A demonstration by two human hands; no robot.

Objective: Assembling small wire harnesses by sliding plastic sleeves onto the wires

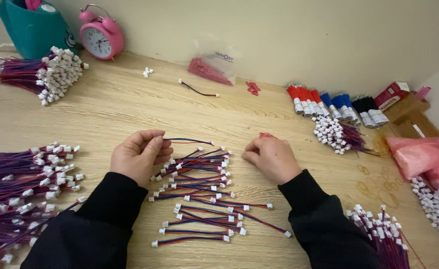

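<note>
Head view shows my left hand (138, 155) pinching one end of a thin red-and-blue wire lead with small white plastic plugs (189, 141), lifted just above the loose spread of short leads (199, 199) so it stays separate. My right hand (271, 158), just right of that spread, is curled closed over something small and red (I cannot tell what) on the pale wooden tabletop (129, 104).

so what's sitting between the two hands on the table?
Head view: between the left hand and the right hand lies a loose spread of short red-and-blue wire leads with white end connectors, on the wooden table. The left hand pinches one lead.
</note>
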